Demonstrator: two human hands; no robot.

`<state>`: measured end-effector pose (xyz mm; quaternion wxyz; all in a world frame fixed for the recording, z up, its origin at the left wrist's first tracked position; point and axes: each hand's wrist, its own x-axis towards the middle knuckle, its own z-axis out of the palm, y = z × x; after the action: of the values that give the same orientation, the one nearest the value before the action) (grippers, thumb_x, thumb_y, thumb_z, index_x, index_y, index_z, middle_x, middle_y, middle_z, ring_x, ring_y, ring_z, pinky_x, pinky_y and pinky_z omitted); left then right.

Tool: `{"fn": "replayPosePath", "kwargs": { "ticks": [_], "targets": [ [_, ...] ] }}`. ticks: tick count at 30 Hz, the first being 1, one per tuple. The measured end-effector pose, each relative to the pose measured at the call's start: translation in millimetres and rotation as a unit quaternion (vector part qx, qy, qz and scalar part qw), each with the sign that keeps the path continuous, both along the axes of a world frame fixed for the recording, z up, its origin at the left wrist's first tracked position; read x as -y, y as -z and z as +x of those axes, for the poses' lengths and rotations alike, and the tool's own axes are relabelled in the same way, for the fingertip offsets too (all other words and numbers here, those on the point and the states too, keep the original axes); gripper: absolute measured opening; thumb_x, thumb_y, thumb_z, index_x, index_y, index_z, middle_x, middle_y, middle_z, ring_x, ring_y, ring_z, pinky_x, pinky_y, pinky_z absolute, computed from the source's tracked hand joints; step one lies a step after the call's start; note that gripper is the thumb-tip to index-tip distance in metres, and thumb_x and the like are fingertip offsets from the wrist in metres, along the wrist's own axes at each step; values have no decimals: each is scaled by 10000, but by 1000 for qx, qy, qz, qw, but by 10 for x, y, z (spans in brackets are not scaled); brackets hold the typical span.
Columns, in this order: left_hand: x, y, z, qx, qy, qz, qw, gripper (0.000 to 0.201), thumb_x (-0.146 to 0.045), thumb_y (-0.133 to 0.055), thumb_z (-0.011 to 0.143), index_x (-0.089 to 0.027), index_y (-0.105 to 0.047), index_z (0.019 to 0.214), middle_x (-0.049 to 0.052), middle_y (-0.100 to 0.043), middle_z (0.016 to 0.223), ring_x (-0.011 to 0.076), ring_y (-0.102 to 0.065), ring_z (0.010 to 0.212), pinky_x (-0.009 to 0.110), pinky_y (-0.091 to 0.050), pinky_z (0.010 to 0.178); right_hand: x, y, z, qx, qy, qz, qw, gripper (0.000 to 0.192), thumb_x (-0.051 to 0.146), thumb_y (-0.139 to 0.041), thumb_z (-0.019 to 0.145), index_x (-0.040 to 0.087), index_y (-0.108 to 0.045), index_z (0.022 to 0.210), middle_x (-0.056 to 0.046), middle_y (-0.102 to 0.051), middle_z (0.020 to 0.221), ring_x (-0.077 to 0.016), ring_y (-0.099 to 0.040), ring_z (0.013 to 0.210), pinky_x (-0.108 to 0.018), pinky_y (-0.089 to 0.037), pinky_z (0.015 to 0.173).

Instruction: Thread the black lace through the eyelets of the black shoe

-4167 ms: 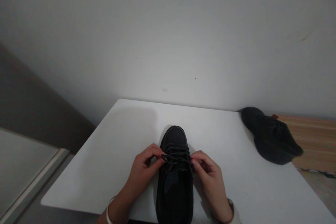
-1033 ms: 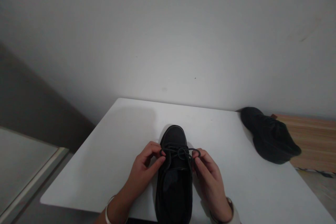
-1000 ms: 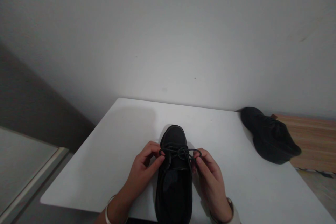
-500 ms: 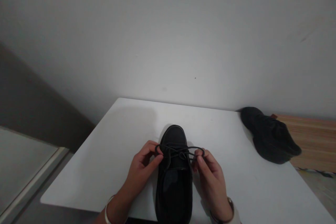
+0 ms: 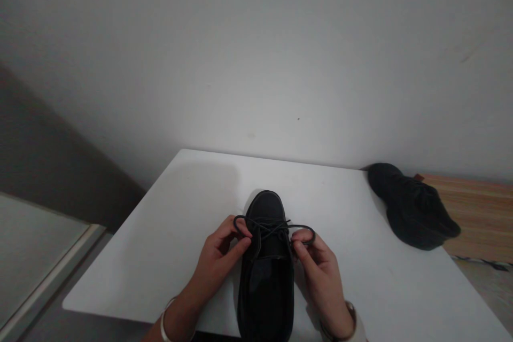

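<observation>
A black shoe [image 5: 265, 206] rests upright on the white table, its toe pointing toward the wall and its opening toward me. Across its front, a thin black shoelace [image 5: 298, 226] forms a loop on either side, with the crossing over the tongue. At the shoe's left side, my left hand [image 5: 220, 251] is closed, thumb and forefinger pinching the left loop. My right hand [image 5: 320, 267] pinches the right loop close to the shoe's other side. Parts of the lace are hidden between the fingertips.
A black cap-like item [image 5: 412, 206], its kind unclear, lies at the right edge of the white table [image 5: 160, 235]. Beyond it is a wood-grain board [image 5: 476, 214]. A grey wall [image 5: 256, 64] rises behind the table.
My right fingertips have moved slightly left, nearer the shoe. The small middle loop over the tongue has closed up, and a short lace end now shows at the right. The shoe stays put.
</observation>
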<state>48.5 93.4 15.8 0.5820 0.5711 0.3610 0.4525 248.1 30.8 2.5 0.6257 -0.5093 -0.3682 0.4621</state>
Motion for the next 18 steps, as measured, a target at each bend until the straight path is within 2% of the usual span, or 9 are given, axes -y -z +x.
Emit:
{"fn": "replayPosePath", "kwargs": {
  "ticks": [4, 9, 18],
  "targets": [
    [-9, 46, -36, 37, -17, -24, 999, 198, -343, -679, 895, -190, -609, 789, 9, -511, 795, 165, -486, 767, 262, -392, 712, -2, 19, 16, 15, 23, -5, 1000, 241, 435, -671, 917, 213, -638, 830, 29, -538, 651, -124, -495, 608, -240, -397, 576],
    [-17, 144, -68, 82, -40, -40, 995, 219, -383, -632, 935, -190, -616, 832, 6, -511, 795, 163, -478, 780, 267, -386, 740, -18, 34, 7, -30, 62, 26, 997, 251, 450, -591, 970, 222, -619, 868, 19, -557, 775, -110, -493, 622, -252, -420, 605],
    [-25, 84, -39, 189, -78, -114, 972, 318, -425, -688, 886, -179, -567, 726, -2, -518, 719, 153, -470, 709, 281, -398, 682, -24, -41, -2, -106, 72, 49, 991, 317, 458, -551, 981, 218, -629, 789, -15, -601, 816, -130, -527, 622, -273, -447, 580]
  ]
}}
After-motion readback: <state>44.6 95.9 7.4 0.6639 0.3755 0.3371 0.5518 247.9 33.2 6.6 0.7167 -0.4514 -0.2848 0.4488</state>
